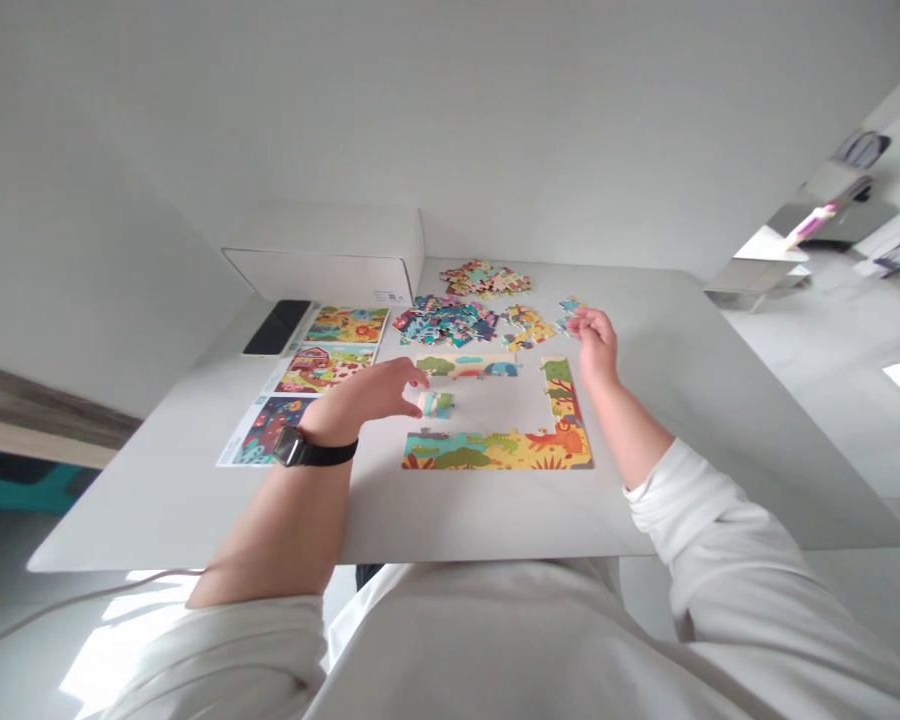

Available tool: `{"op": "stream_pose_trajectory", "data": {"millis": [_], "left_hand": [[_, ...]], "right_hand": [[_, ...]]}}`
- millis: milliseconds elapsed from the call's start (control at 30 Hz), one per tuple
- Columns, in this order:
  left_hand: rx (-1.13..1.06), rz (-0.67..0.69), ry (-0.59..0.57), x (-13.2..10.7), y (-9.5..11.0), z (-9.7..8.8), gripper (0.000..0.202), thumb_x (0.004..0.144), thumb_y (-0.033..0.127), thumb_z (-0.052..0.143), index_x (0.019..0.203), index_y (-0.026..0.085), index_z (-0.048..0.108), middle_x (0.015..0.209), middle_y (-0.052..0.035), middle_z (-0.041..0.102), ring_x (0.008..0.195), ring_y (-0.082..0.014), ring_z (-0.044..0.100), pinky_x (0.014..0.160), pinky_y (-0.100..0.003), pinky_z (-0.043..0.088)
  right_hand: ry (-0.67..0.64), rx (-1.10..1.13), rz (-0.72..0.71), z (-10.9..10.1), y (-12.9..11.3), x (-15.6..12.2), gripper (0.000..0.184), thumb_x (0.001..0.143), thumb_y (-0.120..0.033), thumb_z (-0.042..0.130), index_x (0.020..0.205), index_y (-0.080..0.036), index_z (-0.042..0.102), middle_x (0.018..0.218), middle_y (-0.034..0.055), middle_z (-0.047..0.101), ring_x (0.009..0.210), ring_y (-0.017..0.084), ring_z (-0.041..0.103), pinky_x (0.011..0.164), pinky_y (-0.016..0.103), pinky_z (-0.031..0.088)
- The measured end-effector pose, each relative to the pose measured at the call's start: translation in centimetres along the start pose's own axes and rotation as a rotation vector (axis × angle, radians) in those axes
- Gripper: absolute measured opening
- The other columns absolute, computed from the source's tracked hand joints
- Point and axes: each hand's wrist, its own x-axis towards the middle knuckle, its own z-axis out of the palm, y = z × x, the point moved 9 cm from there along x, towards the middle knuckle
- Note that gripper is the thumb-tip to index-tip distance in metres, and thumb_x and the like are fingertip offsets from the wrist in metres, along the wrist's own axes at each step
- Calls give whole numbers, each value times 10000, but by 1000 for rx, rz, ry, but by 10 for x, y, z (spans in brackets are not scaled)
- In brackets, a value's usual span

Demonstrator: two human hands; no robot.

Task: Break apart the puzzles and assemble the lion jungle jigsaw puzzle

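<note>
My left hand (386, 390), with a black watch on its wrist, curls thumb and fingers around the left end of a blue-green puzzle piece (441, 404). This piece sits inside a partly joined jigsaw frame (465, 455) showing animals and plants. The frame has a bottom row, a right side and a top strip (469, 368); a gap shows at its left side. At the upper right, my right hand (597, 345) has its fingertips pinched on a light-blue puzzle piece (564, 326), partly hidden by the fingers. Another blue piece (570, 304) lies just beyond.
Loose pieces lie in a dark pile (450, 322), a red-yellow pile (486, 278) and a small yellow group (529, 325). Picture sheets (326, 368), a phone (277, 328) and a white box (322, 270) are at the left. A wall borders the table's (495, 520) far side.
</note>
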Motion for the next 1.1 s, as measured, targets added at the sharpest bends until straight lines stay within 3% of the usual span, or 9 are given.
{"op": "stream_pose_trajectory", "data": {"millis": [133,300,433,567,700,900,1000,1100], "left_hand": [[25,15,-8,3,2,7,413,688,372,842,1088,296,773,1156,-58,749,1016,-266,722,874,-318,537],[-14,-12,-10,4,3,6,374,704,348,804,1064,282,727,1070,-46,777,949,-250,734,810,-300,540],[-184,-28,83,7,11,-7,206,849,326,639,1036,264,699,954,-30,782,879,-206,729,802,-290,548],[-474,-45,210,16,21,-9,257,908,398,603,1058,214,704,903,-47,769,807,-182,715,776,-301,579],[-663,24,262,31,43,-2,351,933,451,613,1122,180,734,896,-60,758,757,-166,702,735,-302,582],[-599,99,270,60,92,-15,356,923,356,661,1226,189,744,970,-71,793,832,-174,712,763,-297,565],[-632,118,259,81,112,-18,335,918,322,676,1213,173,726,982,-79,797,847,-180,719,753,-293,567],[-600,105,331,95,116,-18,292,965,335,636,1193,171,715,1012,-83,794,881,-181,720,783,-294,570]], "right_hand": [[33,42,15,-3,11,2,390,970,-520,449,1182,-252,636,976,73,743,966,237,724,931,414,581],[-3,-24,-5,6,7,-2,377,958,-469,418,1182,-261,638,958,66,747,929,230,720,910,404,584],[-24,44,-2,11,0,-7,309,936,-423,438,1100,-257,640,927,58,739,905,230,716,914,415,588],[-98,58,-11,21,-14,-14,312,971,-481,453,1074,-259,646,924,60,735,900,230,714,902,410,593],[-325,133,-10,41,-39,-30,403,964,-624,546,1096,-266,674,944,55,752,920,235,722,925,417,593],[-681,241,12,69,-63,-66,544,867,-693,724,1193,-257,704,931,29,741,834,200,692,828,364,585],[-683,248,31,69,-58,-67,600,771,-679,821,1168,-244,705,829,-9,678,720,173,636,712,330,557],[-569,231,47,53,-47,-54,548,757,-649,830,1097,-237,707,805,-14,660,688,164,610,670,320,537]]}}
